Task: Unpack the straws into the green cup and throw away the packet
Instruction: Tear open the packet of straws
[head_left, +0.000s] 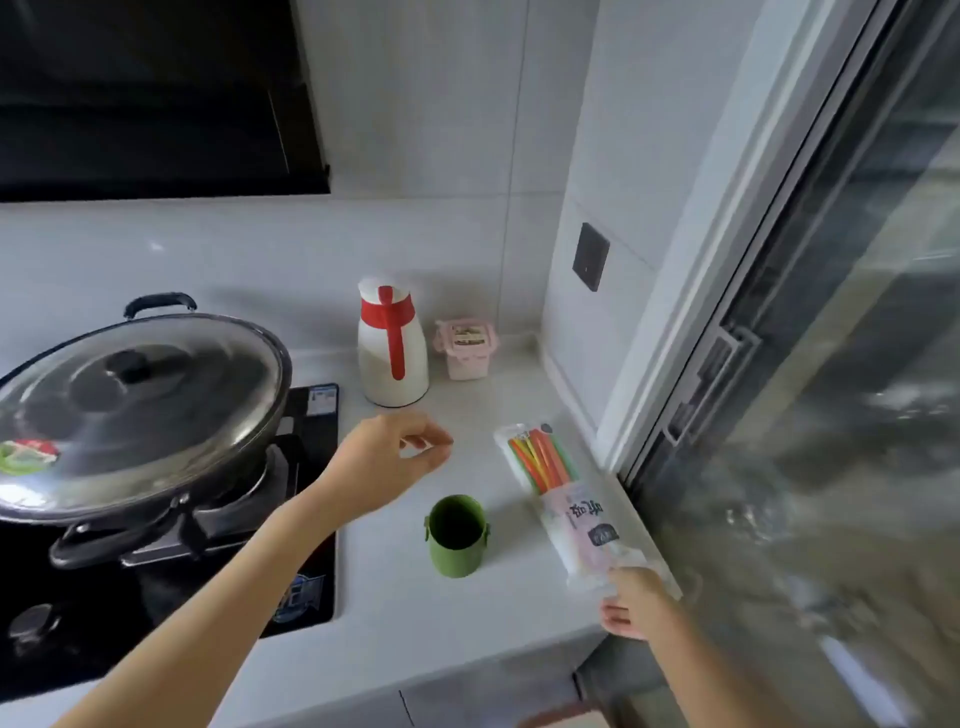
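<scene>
A clear packet of coloured straws (558, 488) lies on the white counter (426, 613) beside the window frame, its printed label toward me. My right hand (636, 603) grips the packet's near end at the counter's front corner. A green cup (457, 535) stands upright and empty just left of the packet. My left hand (389, 457) hovers above the counter behind the cup, fingers loosely curled and holding nothing.
A lidded wok (135, 410) sits on the black gas hob (306, 499) at left. A white and red thermos jug (392, 343) and a small pink lidded box (467, 348) stand at the back wall. A sliding window (779, 415) bounds the right.
</scene>
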